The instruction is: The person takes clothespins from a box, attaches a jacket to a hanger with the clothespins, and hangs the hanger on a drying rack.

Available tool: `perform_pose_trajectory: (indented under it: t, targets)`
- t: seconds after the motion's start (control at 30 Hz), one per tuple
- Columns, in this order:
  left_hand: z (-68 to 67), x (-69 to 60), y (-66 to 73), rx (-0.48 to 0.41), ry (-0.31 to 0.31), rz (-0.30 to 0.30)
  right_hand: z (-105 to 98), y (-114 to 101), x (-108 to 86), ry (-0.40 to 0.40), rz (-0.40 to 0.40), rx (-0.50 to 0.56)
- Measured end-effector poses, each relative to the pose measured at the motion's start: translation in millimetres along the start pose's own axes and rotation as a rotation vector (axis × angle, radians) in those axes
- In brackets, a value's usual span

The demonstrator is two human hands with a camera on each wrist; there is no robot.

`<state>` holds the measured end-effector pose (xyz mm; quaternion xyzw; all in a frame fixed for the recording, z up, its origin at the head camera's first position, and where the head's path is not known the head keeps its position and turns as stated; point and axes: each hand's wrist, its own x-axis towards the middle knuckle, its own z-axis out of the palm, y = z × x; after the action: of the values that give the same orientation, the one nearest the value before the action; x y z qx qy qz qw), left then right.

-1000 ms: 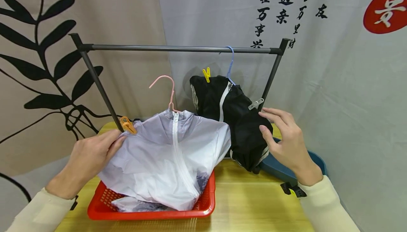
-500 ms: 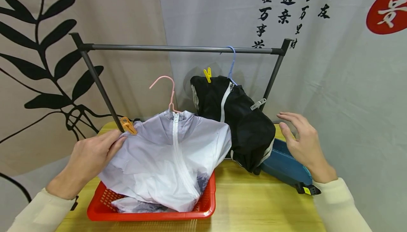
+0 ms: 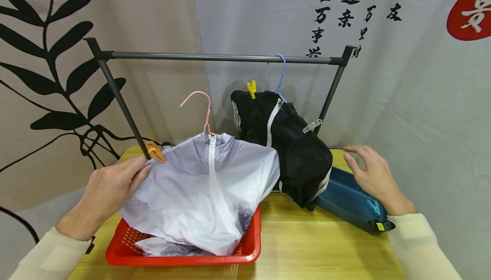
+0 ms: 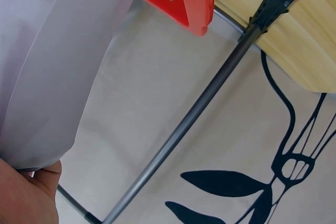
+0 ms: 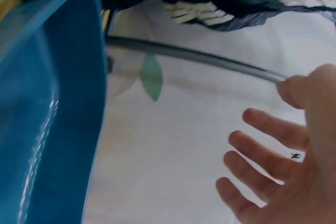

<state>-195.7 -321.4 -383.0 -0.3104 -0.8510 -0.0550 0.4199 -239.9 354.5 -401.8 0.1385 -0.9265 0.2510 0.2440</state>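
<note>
My left hand (image 3: pixel 107 190) pinches the shoulder edge of a white-lavender zip jacket (image 3: pixel 184 190), just below an orange clothespin (image 3: pixel 155 151) clipped there. A pink hanger (image 3: pixel 209 114) sticks up from the jacket's collar, its hook off the rail. Straight, spread fingers of my right hand (image 5: pixel 278 156) hold nothing; in the head view, that hand is above the far right side of a blue bin (image 3: pixel 341 207). Inside the bin lies a light-blue clothespin (image 3: pixel 374 206). A black jacket (image 3: pixel 303 156) hangs tilted from a blue hanger (image 3: pixel 282 75), with yellow (image 3: pixel 251 89) and whitish clothespins on it.
A dark metal rack (image 3: pixel 215 57) spans the back of the wooden table (image 3: pixel 299 246). Beneath the white-lavender jacket stands a red basket (image 3: pixel 184 261) with more pale cloth in it. Behind the rack hangs a printed curtain (image 3: pixel 402 79).
My right hand has moved away from the black jacket, rightward over the blue bin, uncovering more of the bin. The left hand keeps its hold on the white-lavender jacket.
</note>
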Motion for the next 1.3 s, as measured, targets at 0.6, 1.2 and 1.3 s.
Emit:
perform_pose_trajectory:
  t: [0.6,1.2,1.3]
  targets:
    - [0.0,2.2,-2.0,-0.028,0.024,-0.006,-10,46,-1.8,-0.662,0.224,-0.229]
    - [0.7,0.3,-3.0,-0.033,0.016,-0.006,0,69,-11.0,-0.86,0.377,-0.237]
    - [1.7,-1.2,-2.2,-0.035,0.025,-0.008,2,74,-11.7,-0.876,0.389,-0.239]
